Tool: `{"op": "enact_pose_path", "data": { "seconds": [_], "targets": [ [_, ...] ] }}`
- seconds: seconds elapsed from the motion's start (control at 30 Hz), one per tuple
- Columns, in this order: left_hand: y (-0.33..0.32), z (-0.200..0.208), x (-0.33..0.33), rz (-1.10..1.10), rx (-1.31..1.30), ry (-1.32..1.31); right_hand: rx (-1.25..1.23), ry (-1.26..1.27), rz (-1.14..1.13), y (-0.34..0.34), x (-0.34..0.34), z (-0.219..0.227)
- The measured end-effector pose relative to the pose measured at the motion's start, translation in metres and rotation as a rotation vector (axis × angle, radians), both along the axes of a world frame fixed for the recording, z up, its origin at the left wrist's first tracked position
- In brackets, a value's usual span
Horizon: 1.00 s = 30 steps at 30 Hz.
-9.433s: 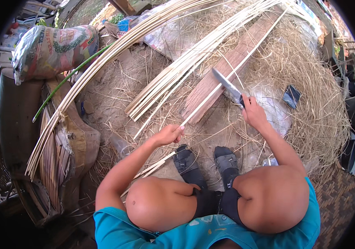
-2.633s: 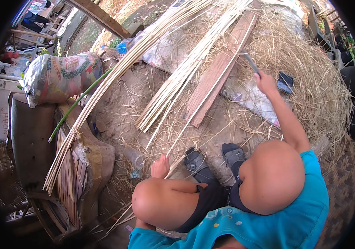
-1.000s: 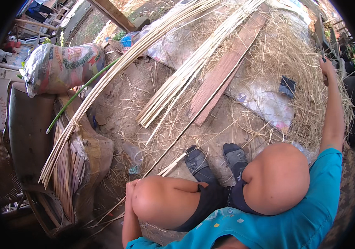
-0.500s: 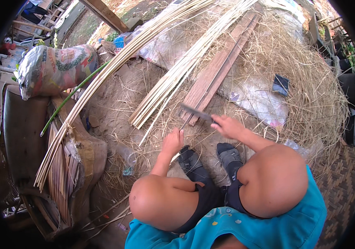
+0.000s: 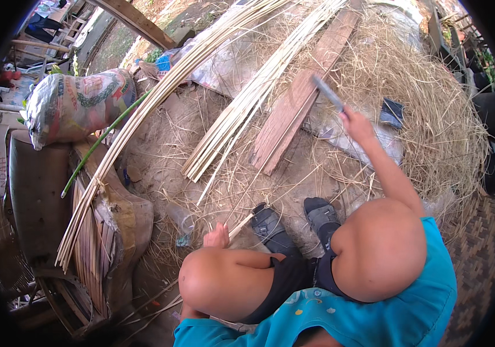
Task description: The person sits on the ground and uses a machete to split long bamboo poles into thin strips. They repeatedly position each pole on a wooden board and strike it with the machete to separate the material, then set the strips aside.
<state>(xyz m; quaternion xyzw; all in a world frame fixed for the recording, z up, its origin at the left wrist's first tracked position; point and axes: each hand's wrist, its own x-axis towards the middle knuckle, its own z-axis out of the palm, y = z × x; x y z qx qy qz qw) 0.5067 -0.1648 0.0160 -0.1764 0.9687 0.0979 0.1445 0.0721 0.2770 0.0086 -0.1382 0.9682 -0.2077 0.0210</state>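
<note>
Knife (image 5: 328, 93): handle clenched in right hand (image 5: 358, 126), blade over plank (image 5: 286, 121); too steep a tilt could gouge wood. Left hand (image 5: 217, 236) curled; cannot tell what it pinches.

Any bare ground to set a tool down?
Best: mostly bare earth with some straws, between the curved bundle and the straight pale strips. Smaller, littered patch: between the near end of the plank and the right foot. Crowded: straw heap at right; beside the plank, where the right hand holds the knife.
</note>
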Motion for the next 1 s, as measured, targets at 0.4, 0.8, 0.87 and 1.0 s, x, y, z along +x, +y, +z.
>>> {"op": "enact_pose_path", "data": {
  "seconds": [0.4, 0.8, 0.87, 1.0],
  "targets": [
    [0.031, 0.005, -0.084, 0.128, 0.505, 0.147, -0.013, -0.206, 0.568, -0.115, 0.127, 0.028],
    [-0.011, 0.017, 0.054, 0.36, 0.611, -0.086, -0.145, -0.067, 0.073, -0.052, 0.011, -0.004],
    [-0.022, 0.022, 0.035, 0.376, 0.578, -0.053, -0.117, 0.004, 0.157, -0.046, 0.001, 0.001],
    [-0.009, 0.01, -0.012, 0.384, 0.663, -0.106, -0.121, -0.051, 0.096, -0.053, 0.013, 0.001]
  ]
}}
